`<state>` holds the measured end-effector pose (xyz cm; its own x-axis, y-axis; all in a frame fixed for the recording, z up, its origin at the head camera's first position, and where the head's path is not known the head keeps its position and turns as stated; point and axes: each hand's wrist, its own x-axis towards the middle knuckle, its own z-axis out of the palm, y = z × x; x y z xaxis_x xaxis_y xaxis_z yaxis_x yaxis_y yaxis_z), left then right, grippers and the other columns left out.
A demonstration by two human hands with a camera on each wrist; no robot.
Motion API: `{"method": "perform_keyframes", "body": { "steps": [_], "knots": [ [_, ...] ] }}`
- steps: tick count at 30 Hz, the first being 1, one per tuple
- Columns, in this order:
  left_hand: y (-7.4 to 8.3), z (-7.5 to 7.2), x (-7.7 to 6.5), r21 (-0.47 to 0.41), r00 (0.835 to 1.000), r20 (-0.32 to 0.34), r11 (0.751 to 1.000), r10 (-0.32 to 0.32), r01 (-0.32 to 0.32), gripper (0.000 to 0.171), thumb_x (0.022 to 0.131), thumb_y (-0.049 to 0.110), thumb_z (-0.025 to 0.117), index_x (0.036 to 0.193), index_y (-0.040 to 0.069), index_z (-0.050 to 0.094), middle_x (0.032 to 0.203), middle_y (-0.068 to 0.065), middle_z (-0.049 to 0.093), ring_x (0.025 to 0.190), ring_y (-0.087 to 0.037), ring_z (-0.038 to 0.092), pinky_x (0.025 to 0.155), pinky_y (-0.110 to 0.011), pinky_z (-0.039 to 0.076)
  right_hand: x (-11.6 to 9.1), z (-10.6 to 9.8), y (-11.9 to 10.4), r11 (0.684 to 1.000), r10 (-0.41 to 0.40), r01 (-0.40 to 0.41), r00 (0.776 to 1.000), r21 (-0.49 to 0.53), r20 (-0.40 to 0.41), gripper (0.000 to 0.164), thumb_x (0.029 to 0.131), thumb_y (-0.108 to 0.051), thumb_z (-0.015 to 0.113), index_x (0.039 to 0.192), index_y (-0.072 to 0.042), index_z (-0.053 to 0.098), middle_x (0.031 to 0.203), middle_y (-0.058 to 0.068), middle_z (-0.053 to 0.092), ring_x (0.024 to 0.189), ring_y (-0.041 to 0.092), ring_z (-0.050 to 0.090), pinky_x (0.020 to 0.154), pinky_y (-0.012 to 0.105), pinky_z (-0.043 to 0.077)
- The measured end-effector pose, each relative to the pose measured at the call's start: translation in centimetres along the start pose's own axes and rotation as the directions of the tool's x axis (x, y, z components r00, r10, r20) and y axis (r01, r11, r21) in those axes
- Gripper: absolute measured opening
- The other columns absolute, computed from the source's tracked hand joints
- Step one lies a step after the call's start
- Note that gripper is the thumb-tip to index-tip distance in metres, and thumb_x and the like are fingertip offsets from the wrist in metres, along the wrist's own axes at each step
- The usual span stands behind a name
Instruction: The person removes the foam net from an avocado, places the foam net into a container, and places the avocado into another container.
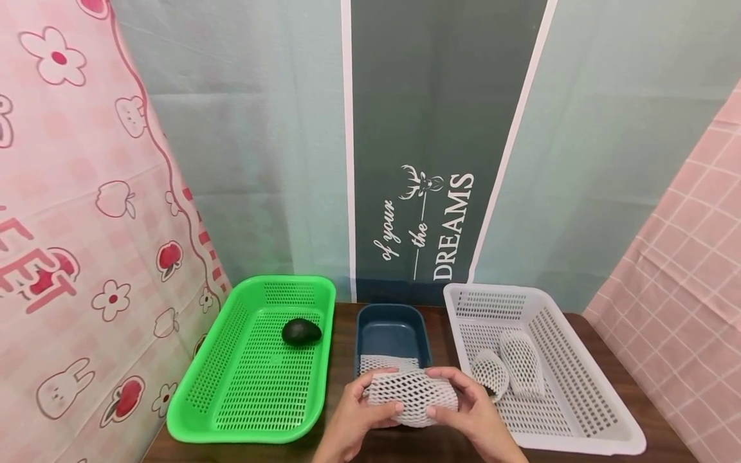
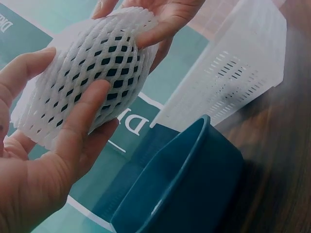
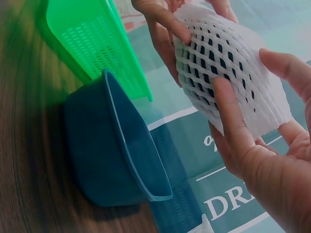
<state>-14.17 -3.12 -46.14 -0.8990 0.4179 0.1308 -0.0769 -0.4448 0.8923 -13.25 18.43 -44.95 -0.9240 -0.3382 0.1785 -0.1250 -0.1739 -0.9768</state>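
Both hands grip a white foam fruit net with a dark avocado inside, showing through the stretched mesh in both wrist views. My left hand holds one end, thumb on the near side and fingers around the back. At the opposite end, the right hand holds it in a similar way. The bundle is held up in front of the dark blue bin. More white foam netting lies in that bin, partly hidden behind the hands.
To the left is a green basket holding one bare avocado. On the right, a white basket contains two foam-netted fruits, one rounder and one longer. Printed cloths hang behind and beside the brown wooden table.
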Motion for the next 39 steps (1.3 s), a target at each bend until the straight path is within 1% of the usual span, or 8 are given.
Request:
{"method": "perform_keyframes", "body": {
  "steps": [9, 12, 18, 22, 25, 27, 33, 39],
  "knots": [
    [-0.5, -0.4, -0.6, 0.005, 1.000, 0.006, 1.000, 0.004, -0.004, 0.052, 0.075, -0.003, 0.067, 0.123, -0.003, 0.047, 0.107, -0.021, 0.051, 0.086, -0.030, 0.059, 0.065, -0.042, 0.049, -0.3, 0.3, 0.3, 0.998, 0.056, -0.056, 0.998, -0.009, -0.021, 0.051, 0.075, 0.007, 0.065, 0.121, 0.007, 0.042, 0.127, 0.026, 0.035, 0.103, 0.025, 0.047, 0.080, 0.037, 0.045],
    [-0.7, -0.7, -1.0, 0.005, 0.999, 0.006, 0.999, -0.032, 0.032, 0.052, 0.074, -0.003, 0.068, 0.123, -0.001, 0.049, 0.107, -0.022, 0.052, 0.087, -0.030, 0.058, 0.066, -0.043, 0.049, -0.5, 0.5, 0.5, 0.995, 0.097, -0.097, 0.995, 0.004, -0.021, 0.051, 0.075, 0.007, 0.065, 0.121, 0.007, 0.042, 0.127, 0.024, 0.036, 0.103, 0.025, 0.048, 0.079, 0.039, 0.046],
    [-1.0, -1.5, -1.8, -0.005, 0.996, 0.027, 0.996, -0.085, 0.085, 0.054, 0.075, -0.004, 0.067, 0.124, 0.000, 0.047, 0.107, -0.020, 0.053, 0.088, -0.029, 0.058, 0.066, -0.040, 0.049, -0.8, 0.8, 1.2, 0.986, 0.159, -0.161, 0.986, 0.047, 0.039, 0.050, 0.077, 0.007, 0.063, 0.123, 0.006, 0.041, 0.128, 0.022, 0.036, 0.102, 0.028, 0.049, 0.078, 0.041, 0.046],
    [-1.3, -1.8, -2.1, -0.026, 0.993, 0.055, 0.994, -0.108, 0.110, 0.054, 0.075, -0.005, 0.067, 0.125, 0.000, 0.046, 0.109, -0.020, 0.052, 0.091, -0.030, 0.056, 0.068, -0.041, 0.049, -1.1, 0.8, 1.8, 0.988, 0.134, -0.138, 0.989, 0.064, 0.070, 0.050, 0.077, 0.007, 0.062, 0.122, 0.007, 0.040, 0.128, 0.022, 0.036, 0.102, 0.028, 0.049, 0.079, 0.041, 0.045],
    [-1.5, -2.1, -2.3, -0.029, 0.990, 0.049, 0.990, -0.135, 0.137, 0.054, 0.075, -0.005, 0.067, 0.125, 0.001, 0.048, 0.110, -0.020, 0.053, 0.093, -0.030, 0.056, 0.068, -0.040, 0.049, -1.3, 0.8, 2.6, 0.995, 0.086, -0.090, 0.994, 0.051, 0.070, 0.051, 0.075, 0.006, 0.064, 0.121, 0.008, 0.042, 0.127, 0.023, 0.038, 0.103, 0.027, 0.050, 0.079, 0.042, 0.045],
    [-1.8, -2.3, -2.5, -0.017, 0.988, 0.039, 0.988, -0.150, 0.151, 0.053, 0.074, -0.004, 0.068, 0.124, 0.002, 0.050, 0.110, -0.020, 0.053, 0.092, -0.030, 0.056, 0.068, -0.039, 0.049, -1.5, 0.8, 3.1, 0.993, 0.091, -0.095, 0.994, 0.063, 0.067, 0.050, 0.075, 0.006, 0.065, 0.121, 0.007, 0.043, 0.126, 0.022, 0.040, 0.104, 0.028, 0.050, 0.079, 0.044, 0.044],
    [-2.8, -3.0, -3.1, -0.019, 0.983, 0.051, 0.984, -0.175, 0.177, 0.053, 0.073, -0.003, 0.069, 0.123, 0.002, 0.050, 0.109, -0.019, 0.055, 0.091, -0.029, 0.058, 0.069, -0.036, 0.049, -2.3, 0.8, 4.5, 0.968, 0.190, -0.197, 0.980, 0.153, 0.062, 0.052, 0.075, 0.005, 0.065, 0.122, 0.004, 0.043, 0.115, 0.023, 0.048, 0.097, 0.035, 0.054, 0.075, 0.049, 0.045],
    [-3.8, -3.8, -3.4, 0.010, 0.984, 0.082, 0.988, -0.157, 0.157, 0.053, 0.073, -0.002, 0.069, 0.122, -0.001, 0.050, 0.110, -0.018, 0.056, 0.093, -0.027, 0.057, 0.073, -0.033, 0.048, -2.8, 1.0, 5.4, 0.964, 0.203, -0.209, 0.978, 0.163, 0.055, 0.050, 0.075, 0.006, 0.065, 0.121, 0.004, 0.045, 0.113, 0.017, 0.050, 0.093, 0.030, 0.055, 0.074, 0.041, 0.047]
  ]
}}
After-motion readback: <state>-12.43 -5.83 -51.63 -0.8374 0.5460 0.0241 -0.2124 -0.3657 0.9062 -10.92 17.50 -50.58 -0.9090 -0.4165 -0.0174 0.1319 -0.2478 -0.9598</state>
